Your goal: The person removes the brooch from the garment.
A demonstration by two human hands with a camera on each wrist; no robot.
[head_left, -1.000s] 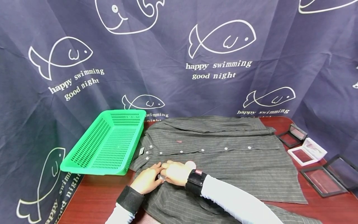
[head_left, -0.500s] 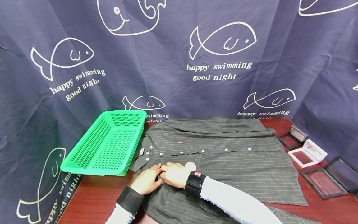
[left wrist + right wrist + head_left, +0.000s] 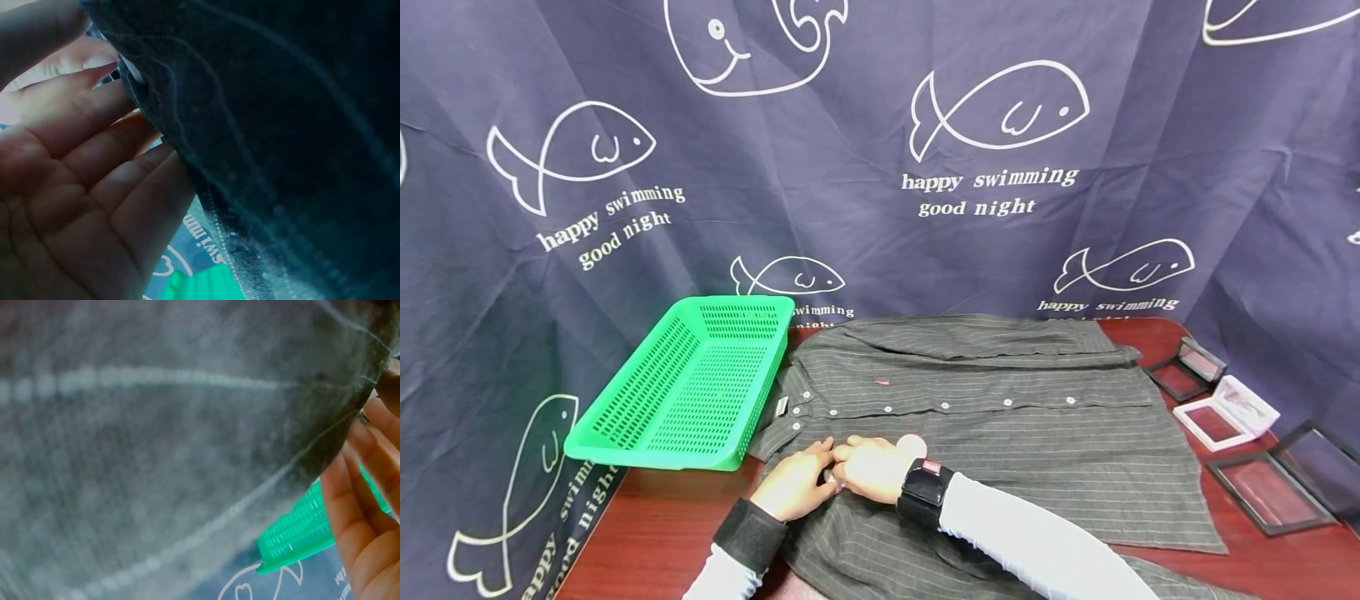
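A dark grey pinstriped shirt (image 3: 1045,450) with white buttons lies spread out, its collar toward the left. My left hand (image 3: 793,487) and right hand (image 3: 872,468) meet over its near front below the collar, fingertips close together. Between the thumbs shows a small pale, shiny thing (image 3: 831,476), mostly hidden by the fingers; I cannot tell its kind. In the left wrist view the fingers (image 3: 106,119) reach in at a fold of the shirt cloth (image 3: 275,125). The right wrist view has its fingers (image 3: 359,487) at the cloth's edge. A pale round disc (image 3: 912,445) lies beside my right wrist.
A green perforated plastic basket (image 3: 733,454) stands at the left edge of the red-brown table (image 3: 662,533). On the right lie open compacts: a black one (image 3: 1180,375), a white one (image 3: 1236,408) and a larger black one (image 3: 1270,487). A blue fish-print curtain (image 3: 865,167) hangs behind.
The head view has tilted slightly, so everything sits a little lower in it. Both hands stay together at the same place on the shirt, with only slight finger movement around the shiny thing.
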